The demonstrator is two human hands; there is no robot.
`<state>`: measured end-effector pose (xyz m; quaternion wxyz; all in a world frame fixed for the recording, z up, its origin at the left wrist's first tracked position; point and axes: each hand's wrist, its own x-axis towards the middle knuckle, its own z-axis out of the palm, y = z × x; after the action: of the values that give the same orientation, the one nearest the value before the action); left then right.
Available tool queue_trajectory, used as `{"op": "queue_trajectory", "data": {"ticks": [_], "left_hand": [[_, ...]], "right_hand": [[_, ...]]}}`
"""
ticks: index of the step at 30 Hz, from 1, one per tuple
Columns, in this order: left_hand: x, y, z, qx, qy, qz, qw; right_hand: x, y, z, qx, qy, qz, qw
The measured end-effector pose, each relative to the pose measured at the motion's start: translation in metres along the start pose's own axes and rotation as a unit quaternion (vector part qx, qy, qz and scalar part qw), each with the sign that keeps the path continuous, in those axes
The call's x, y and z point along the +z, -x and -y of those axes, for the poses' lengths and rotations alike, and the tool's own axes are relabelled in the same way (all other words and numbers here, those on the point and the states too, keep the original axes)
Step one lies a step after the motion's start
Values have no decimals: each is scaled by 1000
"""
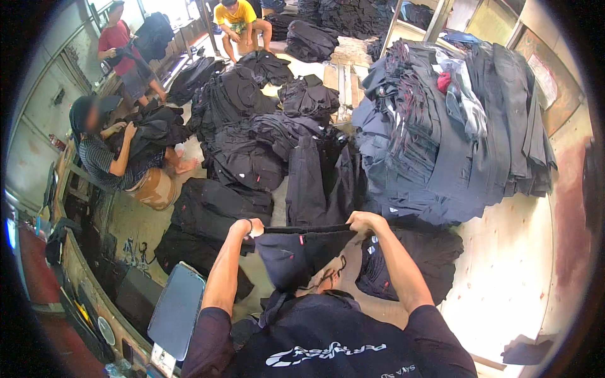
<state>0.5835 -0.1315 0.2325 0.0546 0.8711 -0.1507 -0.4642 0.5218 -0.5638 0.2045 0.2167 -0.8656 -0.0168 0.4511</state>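
Observation:
A black garment (291,255), which looks like a pair of trousers, is stretched by its top edge between my two hands. It carries a small red tag near that edge. My left hand (247,227) is closed on the left end, with a dark band around the wrist. On the right end, my right hand (367,222) grips the same edge. Just beyond lie dark trouser legs (307,183); whether they belong to the held garment I cannot tell. A folded black stack (416,261) lies beside my right forearm, and black garments (217,205) lie beyond my left arm.
Heaps of black clothes (236,107) cover the floor ahead. A tall pile of dark trousers (435,138) rises at the right. At the left, a seated person (104,148) handles black cloth; two more people are farther back. A grey-topped stool (178,309) stands near my left elbow.

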Motion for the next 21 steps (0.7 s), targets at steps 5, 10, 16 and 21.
{"op": "queue_trajectory", "data": {"ticks": [5, 10, 16, 21], "left_hand": [[-65, 13, 4, -88, 73, -69, 991], [-138, 135, -32, 24, 80, -322, 943], [-17, 139, -56, 176, -7, -693, 699], [87, 61, -4, -19, 49, -16, 998]], "right_hand": [[-53, 38, 57, -135, 38, -213, 967], [-142, 144, 132, -128, -2, -341, 931], [-7, 114, 114, -186, 122, -665, 713], [86, 45, 46, -89, -39, -154, 983]]}}
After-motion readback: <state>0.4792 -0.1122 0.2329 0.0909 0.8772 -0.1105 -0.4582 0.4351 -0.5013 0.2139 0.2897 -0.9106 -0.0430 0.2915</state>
